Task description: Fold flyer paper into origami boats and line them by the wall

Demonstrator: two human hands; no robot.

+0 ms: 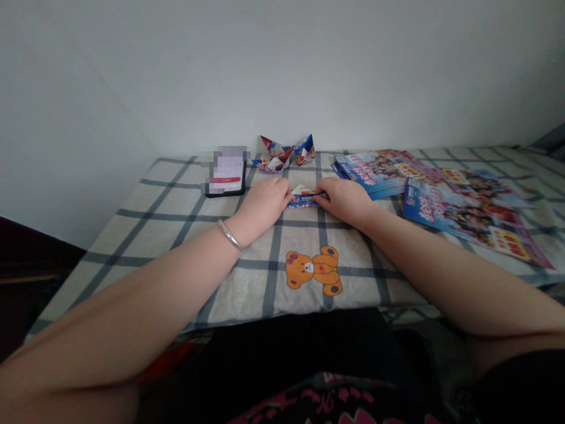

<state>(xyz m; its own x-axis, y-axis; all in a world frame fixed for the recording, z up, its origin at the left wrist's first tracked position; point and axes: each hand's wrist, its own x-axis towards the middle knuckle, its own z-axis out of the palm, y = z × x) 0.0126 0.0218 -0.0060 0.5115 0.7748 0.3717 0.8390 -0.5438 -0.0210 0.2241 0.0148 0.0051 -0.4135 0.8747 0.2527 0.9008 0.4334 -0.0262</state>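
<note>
A small folded piece of printed paper point(303, 196) lies on the checked cloth point(176, 224) between my two hands. My left hand point(263, 203), with a silver bracelet point(230, 234) at the wrist, has its fingers curled and pressed on the paper's left end. Closed in a pinch, my right hand point(345, 199) grips the paper's right end. Both forearms rest on the cloth.
A phone point(226, 175) lies beyond my left hand. Folded paper shapes point(285, 154) sit at the back by the white wall. Printed leaflets point(379, 171) and more leaflets point(468, 215) are spread at right. An orange bear point(314, 270) is printed on the cloth near its front edge.
</note>
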